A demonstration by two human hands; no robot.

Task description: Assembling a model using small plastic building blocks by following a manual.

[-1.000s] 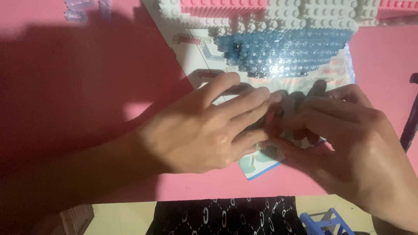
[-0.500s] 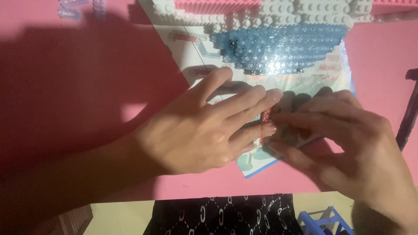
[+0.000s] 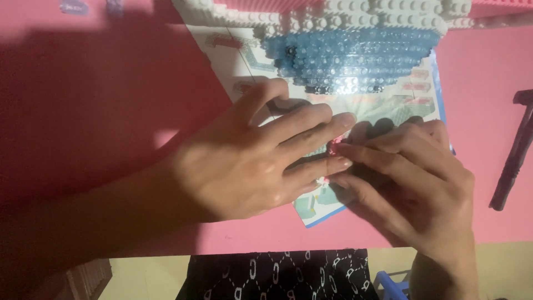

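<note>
At the centre of the frame a tiny pink brick piece [image 3: 333,148] sits pinched between the fingertips of the left hand [image 3: 250,164] and the right hand [image 3: 411,178], over the instruction sheet [image 3: 383,108] on the pink counter [image 3: 111,100]. The fingers lie extended and close together. Above, the blue-and-white brick model [image 3: 355,61]. Since half a second ago, both hands have barely shifted.

Left hand [image 3: 250,161]: palm down, back toward the camera, fingers extended and slightly spread, pointing toward the right hand. Forearm enters from the lower left. Right hand [image 3: 411,183]: palm down, fingers curled inward, wrist entering from the lower right. Fingertips of both hands meet, touching between the hands. Whether either grips anything cannot be determined.
</note>
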